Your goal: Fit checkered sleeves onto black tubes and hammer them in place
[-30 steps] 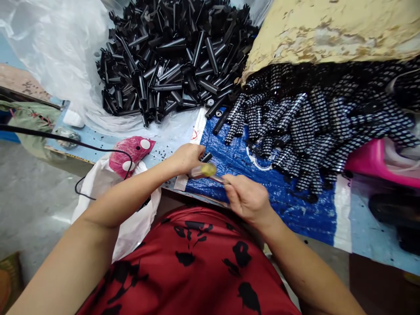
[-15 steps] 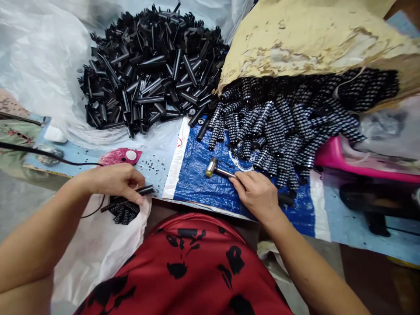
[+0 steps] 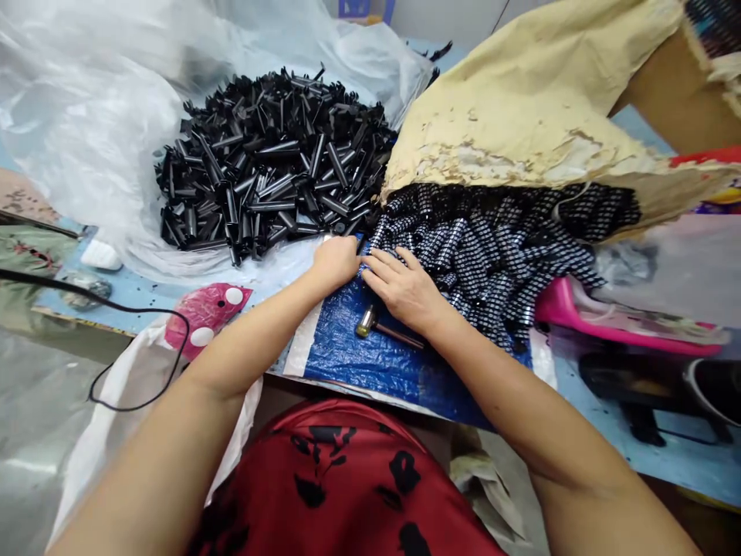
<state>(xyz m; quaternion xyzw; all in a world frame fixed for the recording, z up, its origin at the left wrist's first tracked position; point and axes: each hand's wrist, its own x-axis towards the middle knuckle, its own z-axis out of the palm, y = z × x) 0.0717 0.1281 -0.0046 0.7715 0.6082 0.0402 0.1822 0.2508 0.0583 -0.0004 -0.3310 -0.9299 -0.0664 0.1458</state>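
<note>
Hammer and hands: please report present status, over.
Left hand by black tubes, grip unclear. Right hand open, by patterned tubes. Hammer on blue sheet; right wrist seemingly hides handle's end.

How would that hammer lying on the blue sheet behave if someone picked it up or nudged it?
The hammer would probably feel stiff: its slim handle looks straight. It is likely head-heavy, with a thick, metallic-looking head at one end. Nudged, it may swivel rather than roll, since the head sits crosswise on the handle.
</note>
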